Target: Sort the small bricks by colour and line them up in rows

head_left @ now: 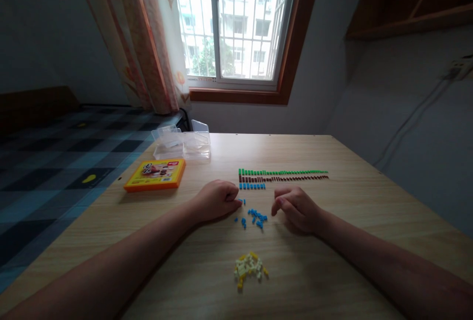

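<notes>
My left hand (219, 198) rests on the wooden table with its fingers curled closed. At its fingertips shows a small blue brick (240, 200), and another blue piece lies just beside it. Curled and closed too, my right hand (294, 208) is to the right of a loose heap of blue bricks (258, 216); whatever its fingers may hold is hidden. Beyond the hands run lined-up rows: green bricks (273, 173), brown bricks (273, 179) and a shorter row of blue bricks (252, 186). Closer to me sits a pile of pale and bright yellow bricks (250, 267).
An orange-and-yellow box (155, 175) lies at the left of the table (354, 177). Behind it stand clear plastic containers (183, 144) with raised lids. A bed with a checked cover (84, 143) adjoins the left side, and a window (240, 24) is ahead.
</notes>
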Tool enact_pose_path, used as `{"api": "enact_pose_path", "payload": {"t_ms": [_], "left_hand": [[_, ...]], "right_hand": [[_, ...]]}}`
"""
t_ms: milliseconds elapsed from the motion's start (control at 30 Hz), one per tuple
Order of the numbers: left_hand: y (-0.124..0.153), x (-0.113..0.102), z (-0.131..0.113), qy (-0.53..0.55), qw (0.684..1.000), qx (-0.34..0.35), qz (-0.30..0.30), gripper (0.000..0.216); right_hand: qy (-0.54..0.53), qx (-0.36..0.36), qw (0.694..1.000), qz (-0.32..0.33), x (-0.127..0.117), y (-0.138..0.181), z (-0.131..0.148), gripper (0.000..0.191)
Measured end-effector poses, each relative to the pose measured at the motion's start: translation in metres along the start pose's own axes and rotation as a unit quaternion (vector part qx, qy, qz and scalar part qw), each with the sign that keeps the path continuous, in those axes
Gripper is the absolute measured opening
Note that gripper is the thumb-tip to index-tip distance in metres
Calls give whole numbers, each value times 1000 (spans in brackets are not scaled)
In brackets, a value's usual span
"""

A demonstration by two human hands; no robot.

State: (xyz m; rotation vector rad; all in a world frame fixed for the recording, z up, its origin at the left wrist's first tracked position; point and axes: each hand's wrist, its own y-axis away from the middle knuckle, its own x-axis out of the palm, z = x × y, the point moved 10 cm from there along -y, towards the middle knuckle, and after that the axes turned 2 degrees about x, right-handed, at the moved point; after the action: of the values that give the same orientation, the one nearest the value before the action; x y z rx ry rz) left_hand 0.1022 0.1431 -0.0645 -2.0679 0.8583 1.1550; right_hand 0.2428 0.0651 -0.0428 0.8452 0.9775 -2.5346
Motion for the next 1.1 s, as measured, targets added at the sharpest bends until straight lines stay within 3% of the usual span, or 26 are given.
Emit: {"api": "enact_pose_path", "payload": {"t_ms": [567,867,1100], "left_hand": [[0,0,-1,4,1000,7,-1,40],[-1,-1,-3,-4,1000,1,3,40],[0,-1,-3,-3,1000,8,-2,40]], "right_hand": [[55,-45,996,61,15,-5,19,51],[100,-6,995,22,8,-5,6,52],[148,-5,986,72,20,-5,5,46]]}}
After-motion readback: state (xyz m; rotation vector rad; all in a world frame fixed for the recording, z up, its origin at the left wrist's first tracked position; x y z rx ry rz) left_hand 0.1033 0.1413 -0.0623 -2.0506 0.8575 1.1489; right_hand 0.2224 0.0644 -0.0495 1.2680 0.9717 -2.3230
